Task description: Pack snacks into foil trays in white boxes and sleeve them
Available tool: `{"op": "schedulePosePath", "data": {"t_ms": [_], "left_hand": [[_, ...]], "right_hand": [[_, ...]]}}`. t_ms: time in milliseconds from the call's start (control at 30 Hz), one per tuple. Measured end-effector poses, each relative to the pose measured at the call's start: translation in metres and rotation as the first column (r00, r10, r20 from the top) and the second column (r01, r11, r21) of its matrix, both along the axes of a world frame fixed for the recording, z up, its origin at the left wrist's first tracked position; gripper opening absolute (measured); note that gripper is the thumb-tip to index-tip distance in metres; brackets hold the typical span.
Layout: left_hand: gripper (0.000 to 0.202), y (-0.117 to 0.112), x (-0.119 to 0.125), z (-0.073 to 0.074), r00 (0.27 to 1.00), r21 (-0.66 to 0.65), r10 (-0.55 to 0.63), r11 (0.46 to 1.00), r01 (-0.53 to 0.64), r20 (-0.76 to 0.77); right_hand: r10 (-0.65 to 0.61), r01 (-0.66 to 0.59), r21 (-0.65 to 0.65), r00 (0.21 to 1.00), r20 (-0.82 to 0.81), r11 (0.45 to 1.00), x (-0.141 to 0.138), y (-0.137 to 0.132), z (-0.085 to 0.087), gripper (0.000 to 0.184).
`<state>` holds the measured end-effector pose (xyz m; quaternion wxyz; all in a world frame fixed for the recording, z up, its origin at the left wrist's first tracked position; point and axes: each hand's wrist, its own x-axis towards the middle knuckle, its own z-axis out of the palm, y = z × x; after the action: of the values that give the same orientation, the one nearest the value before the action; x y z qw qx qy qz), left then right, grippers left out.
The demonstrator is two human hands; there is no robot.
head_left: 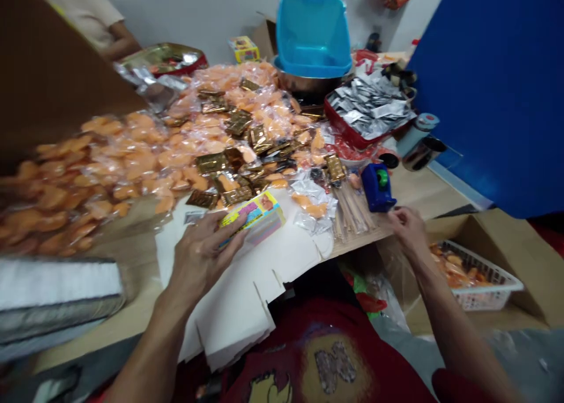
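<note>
My left hand [205,253] is closed round a small printed cardboard box [259,218], yellow with pink and blue, and keeps it tilted above flat white card blanks [238,309]. At the front edge of a blue tape dispenser [378,188] with a green core, the fingers of my right hand [409,232] are pinched together. Whatever sits between those fingertips is too small to make out. Between the box and the dispenser lie a clear bag with an orange piece [311,203] and a bunch of thin wrapped sticks [352,215].
Bagged orange pieces [141,150] and gold sachets [238,121] cover the table's left and middle. Behind stand a blue basin [312,36] and a red tray [348,130] of silver sachets. A white basket [489,294] sits in a carton at right. Another person's arm [118,42] shows far left.
</note>
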<state>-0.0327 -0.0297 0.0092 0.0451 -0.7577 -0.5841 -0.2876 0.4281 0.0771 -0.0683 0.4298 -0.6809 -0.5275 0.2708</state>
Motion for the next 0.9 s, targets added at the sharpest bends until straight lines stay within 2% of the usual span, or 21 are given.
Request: {"op": "schedulePosePath", "data": {"t_ms": [67,100,133,167,200,233,300,367,433,500,567,667,767,833,900], "left_hand": [[0.03,-0.007,0.01,0.003,1.0,-0.004,-0.016,1.0,0.016,0.002],[0.03,-0.009,0.015,0.005,1.0,-0.017,-0.014,1.0,0.013,-0.018],[0.03,-0.011,0.02,0.005,0.999,-0.032,-0.003,0.999,0.001,-0.048],[0.029,-0.013,0.025,0.005,0.997,-0.043,0.01,0.999,-0.013,-0.078],[0.029,-0.014,0.03,0.004,0.995,-0.048,0.024,0.998,-0.028,-0.1],[0.028,-0.015,0.033,0.002,0.993,-0.046,0.036,0.998,-0.041,-0.11],[0.026,-0.016,0.038,0.0,0.993,-0.023,0.051,0.998,-0.053,-0.104],[0.025,-0.018,0.04,-0.002,0.995,0.008,0.058,0.998,-0.057,-0.087],[0.024,-0.02,0.041,-0.003,0.996,0.028,0.056,0.998,-0.054,-0.068],[0.022,-0.021,0.043,-0.001,0.998,0.033,0.049,0.998,-0.047,-0.046],[0.022,-0.022,0.044,0.001,0.998,0.019,0.047,0.999,-0.047,-0.031],[0.026,-0.023,0.044,0.005,0.996,-0.035,0.034,0.999,-0.037,-0.083],[0.031,-0.023,0.043,0.01,0.986,-0.12,0.006,0.992,-0.027,-0.168],[0.033,-0.021,0.043,0.016,0.989,-0.184,0.011,0.982,-0.038,-0.145],[0.033,-0.015,0.046,0.023,0.998,-0.249,0.046,0.967,-0.058,-0.053]], "right_hand": [[0.021,-0.04,0.103,0.985,0.172,0.994,-0.029,-0.02,0.018,0.022],[0.099,-0.133,0.129,0.965,0.242,0.983,-0.05,-0.031,0.028,0.017],[0.231,-0.263,0.115,0.943,0.239,0.958,-0.073,-0.042,0.038,0.012],[0.389,-0.406,0.091,0.908,0.158,0.909,-0.098,-0.053,0.048,0.011],[0.535,-0.536,0.09,0.844,0.036,0.839,-0.124,-0.062,0.056,0.013],[0.627,-0.619,0.111,0.776,-0.069,0.778,-0.148,-0.07,0.064,0.014],[0.718,-0.698,0.176,0.657,-0.229,0.694,-0.191,-0.077,0.073,0.015],[0.742,-0.726,0.196,0.588,-0.322,0.659,-0.219,-0.076,0.075,0.027],[0.729,-0.741,0.156,0.561,-0.392,0.653,-0.233,-0.07,0.074,0.049],[0.678,-0.727,0.076,0.591,-0.437,0.682,-0.238,-0.064,0.07,0.067],[0.623,-0.699,-0.002,0.639,-0.451,0.715,-0.238,-0.062,0.066,0.077],[0.595,-0.683,-0.042,0.663,-0.455,0.729,-0.237,-0.063,0.061,0.078],[0.6,-0.686,0.0,0.636,-0.485,0.727,-0.237,-0.065,0.058,0.075],[0.607,-0.695,0.039,0.598,-0.524,0.718,-0.238,-0.065,0.055,0.074],[0.613,-0.696,0.079,0.565,-0.553,0.713,-0.239,-0.066,0.051,0.074]]}}
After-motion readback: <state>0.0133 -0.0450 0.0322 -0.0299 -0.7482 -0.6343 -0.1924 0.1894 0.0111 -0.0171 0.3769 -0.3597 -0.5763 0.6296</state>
